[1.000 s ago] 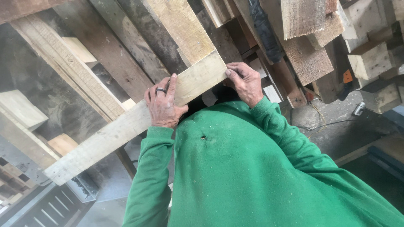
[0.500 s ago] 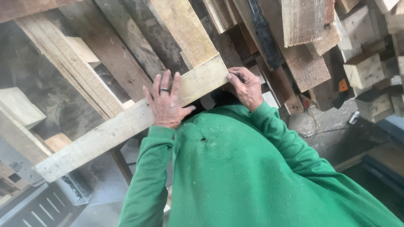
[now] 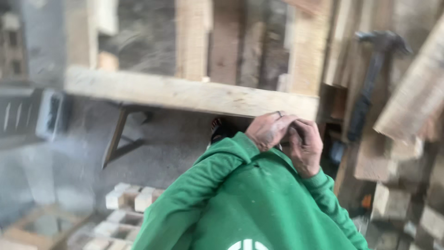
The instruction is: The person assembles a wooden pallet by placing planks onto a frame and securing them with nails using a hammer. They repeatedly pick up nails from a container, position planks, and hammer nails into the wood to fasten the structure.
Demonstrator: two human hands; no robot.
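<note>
Both hands at the end of a plank

From the head view, my left hand [image 3: 268, 131] and right hand [image 3: 305, 146] meet in a closed grip under the pale plank [image 3: 185, 94], which runs leftward from them; a black hammer [image 3: 372, 78] hangs just right.

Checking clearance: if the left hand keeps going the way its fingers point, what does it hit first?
Probably the right hand: the left hand points across at it, and the two already look in contact just under the pale wooden board's end. Motion blur leaves depth uncertain.

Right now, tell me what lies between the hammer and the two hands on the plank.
Head view: only dark stacked timber separates the hammer from the hands at the plank end.
</note>
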